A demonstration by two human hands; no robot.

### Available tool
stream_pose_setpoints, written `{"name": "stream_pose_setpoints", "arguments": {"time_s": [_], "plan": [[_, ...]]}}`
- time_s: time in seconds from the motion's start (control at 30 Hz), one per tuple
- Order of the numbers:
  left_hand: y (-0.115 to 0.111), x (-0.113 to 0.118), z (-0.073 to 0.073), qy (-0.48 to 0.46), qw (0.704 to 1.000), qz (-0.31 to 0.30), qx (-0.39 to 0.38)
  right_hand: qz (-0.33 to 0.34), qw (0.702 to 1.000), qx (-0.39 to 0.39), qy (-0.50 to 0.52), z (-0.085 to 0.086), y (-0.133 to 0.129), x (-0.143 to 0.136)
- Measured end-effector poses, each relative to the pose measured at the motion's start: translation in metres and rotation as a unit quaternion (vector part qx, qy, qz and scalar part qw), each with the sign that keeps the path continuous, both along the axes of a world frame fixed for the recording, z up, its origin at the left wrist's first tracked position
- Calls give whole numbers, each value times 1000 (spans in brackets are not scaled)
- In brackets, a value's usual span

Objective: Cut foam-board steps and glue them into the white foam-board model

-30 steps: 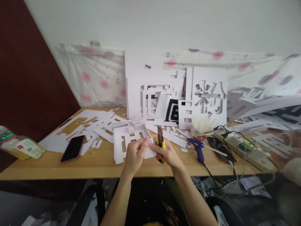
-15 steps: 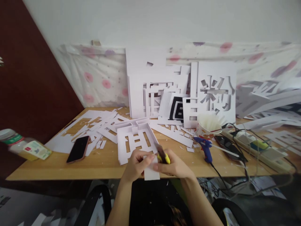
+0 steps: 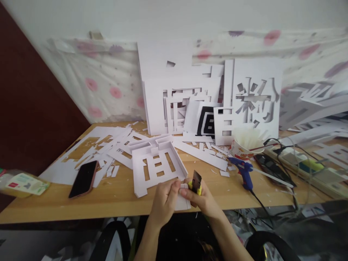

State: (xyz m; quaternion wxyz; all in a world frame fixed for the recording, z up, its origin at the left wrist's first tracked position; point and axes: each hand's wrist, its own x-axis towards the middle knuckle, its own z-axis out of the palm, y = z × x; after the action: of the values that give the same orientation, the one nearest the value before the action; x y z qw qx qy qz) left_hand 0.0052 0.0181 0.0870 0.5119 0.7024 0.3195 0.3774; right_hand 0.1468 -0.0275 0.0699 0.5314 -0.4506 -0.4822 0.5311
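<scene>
My left hand (image 3: 165, 200) pinches a small white foam-board piece (image 3: 182, 201) at the table's front edge. My right hand (image 3: 204, 200) holds a yellow utility knife (image 3: 196, 182) with its blade pointing up, and its fingers also touch the white piece. Just behind both hands lies a white cut-out character with raised walls (image 3: 157, 166) on the wooden table (image 3: 114, 197).
A black phone (image 3: 83, 173) lies front left, a bottle (image 3: 20, 183) at the left edge. A blue glue gun (image 3: 243, 170), a paper cup of sticks (image 3: 246, 143), cables and a power strip (image 3: 307, 166) are at the right. Cut-out white boards (image 3: 190, 98) lean against the back.
Both hands stayed at the front edge with the white piece. The knife blade turned from leaning left to upright. The view shifted, so the table's things sit slightly lower and to the left.
</scene>
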Motion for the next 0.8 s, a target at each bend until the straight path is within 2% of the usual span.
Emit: {"name": "stream_pose_setpoints", "arguments": {"time_s": [0.07, 0.17, 0.23, 0.3, 0.4, 0.47, 0.53, 0.57, 0.8], "plan": [[-4, 4, -4, -15, 999, 29, -6, -25, 1000, 5, -6, 0, -2, -2], [-7, 7, -9, -50, 988, 127, -69, -103, 992, 43, -58, 2, -4, 2], [-6, 6, -10, -71, 971, 195, -122, -178, 977, 61, -102, 4, -2, 12], [-2, 5, -10, -91, 953, 232, -171, -233, 956, 52, -172, 3, 0, 29], [7, 2, -12, -125, 937, 238, -225, -262, 897, -17, -356, -4, 4, 59], [10, 1, -15, -141, 938, 232, -216, -299, 825, -94, -471, -13, 5, 76], [11, 0, -17, -148, 945, 226, -186, -331, 783, -129, -510, -25, 5, 87], [10, 0, -18, -149, 948, 221, -174, -340, 773, -135, -518, -32, 5, 90], [3, -2, -17, -105, 971, 197, -85, -325, 755, -99, -560, -63, 15, 96]]}}
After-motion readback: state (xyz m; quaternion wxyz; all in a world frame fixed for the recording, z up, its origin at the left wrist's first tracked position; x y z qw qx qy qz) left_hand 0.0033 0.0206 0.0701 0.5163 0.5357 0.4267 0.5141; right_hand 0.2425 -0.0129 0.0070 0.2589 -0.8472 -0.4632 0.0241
